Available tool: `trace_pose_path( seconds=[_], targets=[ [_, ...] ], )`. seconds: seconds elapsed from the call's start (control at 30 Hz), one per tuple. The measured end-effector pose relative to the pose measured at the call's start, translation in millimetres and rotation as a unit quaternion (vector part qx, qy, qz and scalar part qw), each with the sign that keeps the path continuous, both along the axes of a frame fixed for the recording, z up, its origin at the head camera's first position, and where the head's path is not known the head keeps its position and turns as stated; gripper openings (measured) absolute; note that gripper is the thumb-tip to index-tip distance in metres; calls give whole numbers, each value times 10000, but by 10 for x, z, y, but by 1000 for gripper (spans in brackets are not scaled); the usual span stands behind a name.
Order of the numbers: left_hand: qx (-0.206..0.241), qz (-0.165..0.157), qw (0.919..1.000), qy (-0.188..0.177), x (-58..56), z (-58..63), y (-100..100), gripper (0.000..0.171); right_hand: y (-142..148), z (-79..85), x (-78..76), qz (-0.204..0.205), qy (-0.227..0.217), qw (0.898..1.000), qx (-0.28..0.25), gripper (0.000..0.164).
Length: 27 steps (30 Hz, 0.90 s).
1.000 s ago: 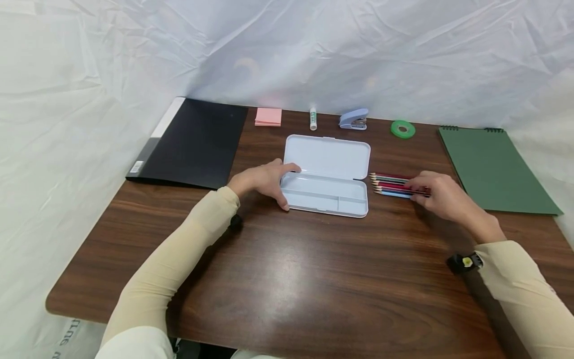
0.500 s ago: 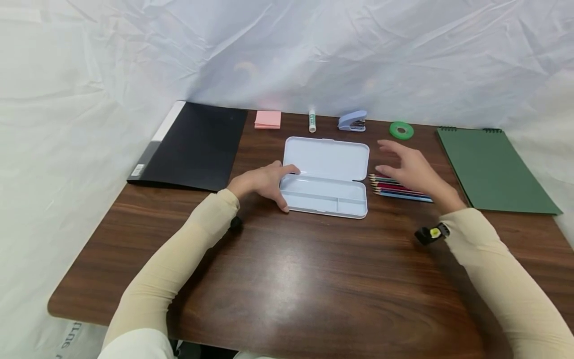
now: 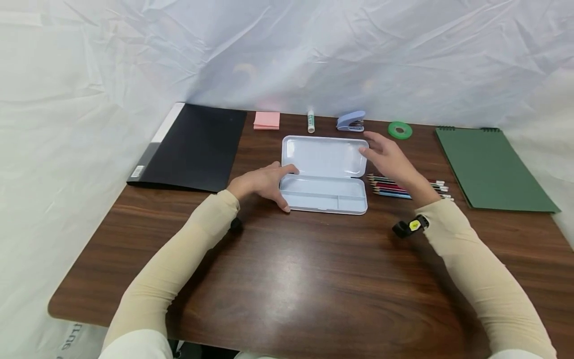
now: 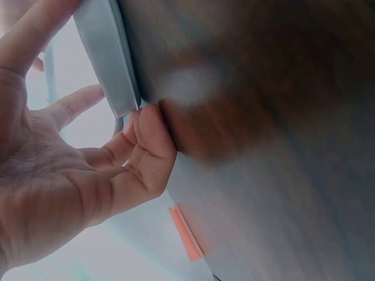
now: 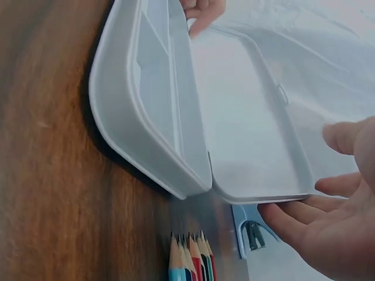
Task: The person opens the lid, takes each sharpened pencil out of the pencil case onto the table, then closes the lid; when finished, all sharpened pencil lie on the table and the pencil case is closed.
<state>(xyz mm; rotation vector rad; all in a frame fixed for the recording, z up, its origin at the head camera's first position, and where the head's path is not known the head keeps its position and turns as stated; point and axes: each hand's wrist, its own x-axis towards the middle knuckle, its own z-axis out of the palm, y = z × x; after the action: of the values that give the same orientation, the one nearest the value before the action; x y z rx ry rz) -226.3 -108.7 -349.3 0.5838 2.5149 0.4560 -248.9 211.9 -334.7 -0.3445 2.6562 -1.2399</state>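
A white pencil case stands unfolded on the table, its lower tray split into compartments with nothing in them. My left hand grips the tray's left end, the thumb at the front corner. In the left wrist view some of its fingers are curled against the case's end. At the lid, my right hand touches the right edge with fairly straight fingers behind it; the thumb stays apart from the lid. Several pencils lie side by side right of the case, partly hidden under the right wrist.
A black folder lies at the left, a green spiral pad at the right. Along the back edge are pink sticky notes, a glue stick, a lilac stapler and green tape.
My right hand has let go of the pencils and moved left to the lid's right edge. The lid looks slightly raised now. The left hand stays at the tray's end.
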Motion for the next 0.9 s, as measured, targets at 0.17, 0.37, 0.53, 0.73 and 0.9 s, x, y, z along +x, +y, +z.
trace_pose_path(
  seconds=[0.17,0.37,0.53,0.73,0.9],
  targets=[
    [6,29,10000,9,-6,-6,-4,98,11,8,76,-147,104,9989,-427,60],
    [-3,104,9999,-13,4,-13,-25,100,23,26,150,-81,140,9987,-487,57],
    [-110,134,9998,106,57,-21,-26,102,30,-19,221,257,210,9989,-331,51],
    [-270,-1,9991,321,201,21,-73,99,36,-76,278,589,521,9968,-166,41],
    [-122,-325,9989,299,343,254,-207,82,48,-83,333,713,688,9949,-171,35]
  ],
)
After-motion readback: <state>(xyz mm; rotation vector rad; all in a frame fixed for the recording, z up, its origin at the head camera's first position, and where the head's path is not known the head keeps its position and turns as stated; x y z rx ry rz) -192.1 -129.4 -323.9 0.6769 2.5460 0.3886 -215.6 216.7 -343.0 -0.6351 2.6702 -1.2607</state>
